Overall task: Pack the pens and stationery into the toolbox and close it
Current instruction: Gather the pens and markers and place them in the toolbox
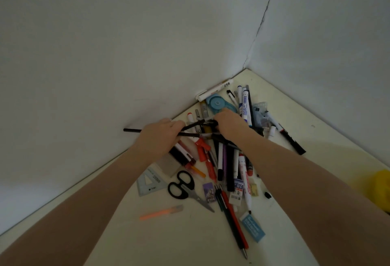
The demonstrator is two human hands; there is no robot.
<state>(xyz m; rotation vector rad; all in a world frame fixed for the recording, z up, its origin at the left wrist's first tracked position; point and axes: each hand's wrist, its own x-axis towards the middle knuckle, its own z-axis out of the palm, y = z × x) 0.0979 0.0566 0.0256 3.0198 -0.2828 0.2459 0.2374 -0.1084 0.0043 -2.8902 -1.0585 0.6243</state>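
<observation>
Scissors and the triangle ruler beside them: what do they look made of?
Scissors: glossy black handles, likely plastic; dull grey blades, probably steel. Triangle ruler: see-through, blue-tinted, printed markings, so probably clear plastic. The dim light leaves the finishes uncertain.

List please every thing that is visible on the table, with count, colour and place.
black-handled metal scissors: one, black and silver, near the left of the pile
clear plastic set square: one, pale grey-green, left of the scissors
orange utility knife: one, orange, apart from the pile, front left
blue boxed eraser: one, blue, front right of the pile
round blue correction tape: one, light blue, far side by the wall
pile of pens and markers: many, mixed black, red, white, purple, table corner
yellow object: one, yellow, right edge, cut off
cream table: one, in a corner of white walls
left hand: grip on thin black pens
right hand: on the pile, grip unclear
</observation>
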